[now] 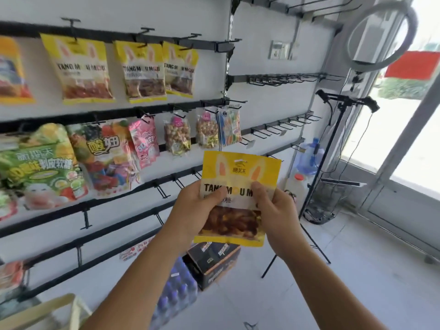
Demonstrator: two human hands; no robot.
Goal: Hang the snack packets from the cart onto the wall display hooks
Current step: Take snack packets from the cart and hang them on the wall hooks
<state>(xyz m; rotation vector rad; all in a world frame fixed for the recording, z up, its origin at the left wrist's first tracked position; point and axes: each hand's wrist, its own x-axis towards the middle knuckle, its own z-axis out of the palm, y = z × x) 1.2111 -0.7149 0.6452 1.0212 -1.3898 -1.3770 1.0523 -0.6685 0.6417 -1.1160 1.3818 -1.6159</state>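
Up front, in the single head view, both hands held one yellow packet [239, 186] upright in the air before the wall display, below its middle rail. The left hand [195, 208] gripped the packet's left edge with its thumb laid across the printed name, and the right hand [273, 206] pinched the right edge, thumb likewise on the front. The packet's hang hole sat at its top, free of any hook. On the top rail three matching packets [140, 70] hung side by side, with a bare hook [228, 41] just to their right. The middle rail carried a pink packet [145, 141], two clear nut bags [177, 136] and a striped candy bag [229, 126]. Larger fruit-candy bags [104, 153] hung further left. Near the floor below the hands stood a dark carton [214, 263] and a pack of bottles [176, 289]. At the right, by the glass door, a ring light [381, 34] stood on a stand.
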